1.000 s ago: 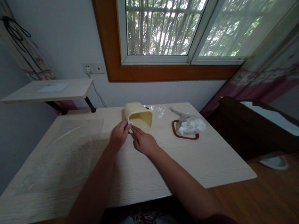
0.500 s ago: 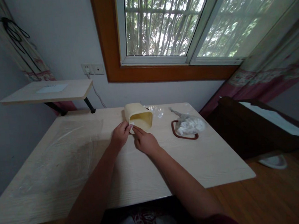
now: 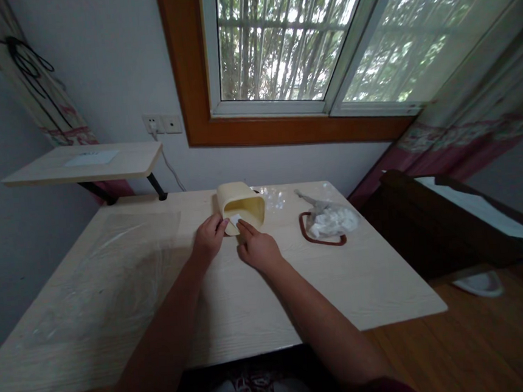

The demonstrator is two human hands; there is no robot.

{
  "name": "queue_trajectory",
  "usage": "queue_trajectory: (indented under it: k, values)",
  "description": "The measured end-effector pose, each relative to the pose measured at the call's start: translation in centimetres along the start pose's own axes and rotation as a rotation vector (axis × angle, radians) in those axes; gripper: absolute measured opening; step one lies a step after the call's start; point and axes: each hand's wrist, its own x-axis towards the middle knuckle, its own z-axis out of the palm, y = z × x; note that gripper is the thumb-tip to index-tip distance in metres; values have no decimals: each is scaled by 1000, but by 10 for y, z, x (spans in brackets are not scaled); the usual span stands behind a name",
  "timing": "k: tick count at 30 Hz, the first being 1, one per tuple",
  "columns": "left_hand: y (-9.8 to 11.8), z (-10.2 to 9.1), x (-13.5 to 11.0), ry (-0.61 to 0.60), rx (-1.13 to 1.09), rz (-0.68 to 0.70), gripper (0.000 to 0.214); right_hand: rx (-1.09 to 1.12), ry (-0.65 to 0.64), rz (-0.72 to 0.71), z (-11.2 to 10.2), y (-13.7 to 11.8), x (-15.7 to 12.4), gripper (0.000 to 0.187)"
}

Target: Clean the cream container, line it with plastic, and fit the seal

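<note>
Pinches the near left rim of the cream container (image 3: 244,205) in the left hand (image 3: 209,236). Touches the white piece (image 3: 235,220) at the container's lower lip with the right hand (image 3: 260,248); cannot tell whether gripping. Has the container on the table (image 3: 343,292), just beyond both hands.

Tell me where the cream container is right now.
In the head view, the cream container lies toward the far edge of the table, right by the left hand and right hand, and left of the brown loop.
</note>
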Motion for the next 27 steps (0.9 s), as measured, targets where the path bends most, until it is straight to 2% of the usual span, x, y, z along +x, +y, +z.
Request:
queue_trajectory:
  k: [3,5,12,14,21,27]
  values:
    - [-1,1,0,-4,-19,-20,31,83,8,-102,2,-9,-2,69]
    - [-2,0,0,-1,-27,-32,32,91,14,-116,2,-9,-2,68]
    - [-3,-3,0,2,-11,-21,29,-71,6,87,-5,11,2,63]
    - [-3,-2,0,-5,-16,-12,29,-77,-3,92,-4,11,1,64]
    - [-5,-1,-1,3,-24,-15,30,29,2,-117,2,-2,-2,69]
    - [-3,-3,-1,1,-32,-18,29,-48,18,42,-1,12,1,64]
